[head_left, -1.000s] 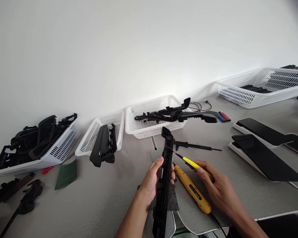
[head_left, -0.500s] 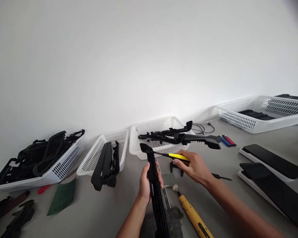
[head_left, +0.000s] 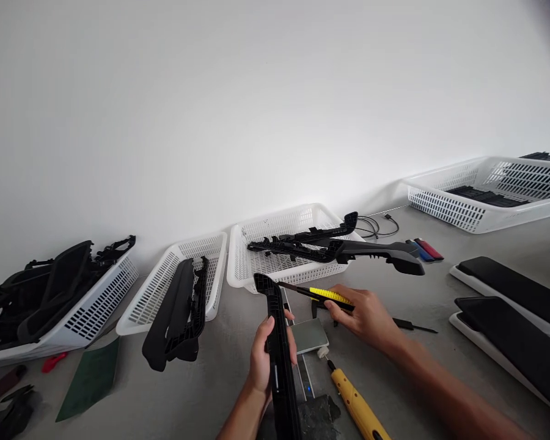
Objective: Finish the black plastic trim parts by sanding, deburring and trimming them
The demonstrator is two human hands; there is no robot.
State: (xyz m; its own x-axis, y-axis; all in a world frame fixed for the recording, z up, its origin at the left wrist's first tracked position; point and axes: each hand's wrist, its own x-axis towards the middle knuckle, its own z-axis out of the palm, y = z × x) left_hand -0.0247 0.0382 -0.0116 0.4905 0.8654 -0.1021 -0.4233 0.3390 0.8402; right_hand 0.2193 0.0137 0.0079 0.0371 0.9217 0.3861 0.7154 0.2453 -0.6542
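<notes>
My left hand (head_left: 262, 354) is closed around a long black plastic trim piece (head_left: 280, 366), which stands tilted with its bent, ribbed end uppermost. The lower end runs out of view at the bottom. In my right hand (head_left: 364, 315) is a yellow-and-black utility knife (head_left: 324, 294), gripped with the fingers wrapped round its handle. Its long dark blade points left, with the tip at the right edge of the trim piece, just below the bent end. Whether the tip touches the plastic I cannot tell.
Behind my hands, a white basket (head_left: 238, 282) holds black trim pieces that overhang its rim. More baskets stand left and far right. A yellow power tool (head_left: 355, 397) with a white tip lies below my right hand. Black-topped white parts (head_left: 508, 342) rest at right; a green sheet (head_left: 89, 382) lies left.
The camera view has shifted a little. Both hands keep their holds, and the blade tip stays beside the upper end of the trim piece, which now stands slightly more upright.
</notes>
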